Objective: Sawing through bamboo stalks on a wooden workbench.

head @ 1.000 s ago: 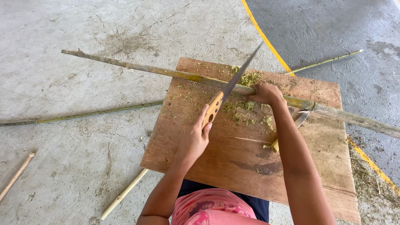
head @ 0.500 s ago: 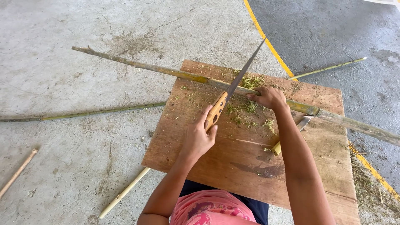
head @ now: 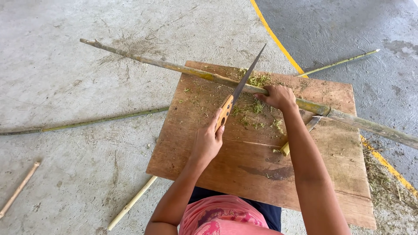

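Left hand (head: 208, 141) grips knife (head: 237, 93), blade crossing bamboo pole (head: 191, 72); right hand (head: 278, 96) clamps pole, which runs left-right across wooden board (head: 244, 174).

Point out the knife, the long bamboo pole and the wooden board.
knife (head: 244, 82): head view, middle of the blade.
long bamboo pole (head: 174, 66): head view, stretch left of the blade.
wooden board (head: 244, 174): head view, bare part between the arms.

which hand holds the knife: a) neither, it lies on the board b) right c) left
c: the left hand grips the knife by its wooden handle, blade on the bamboo pole, while the right hand pins the pole to the board.
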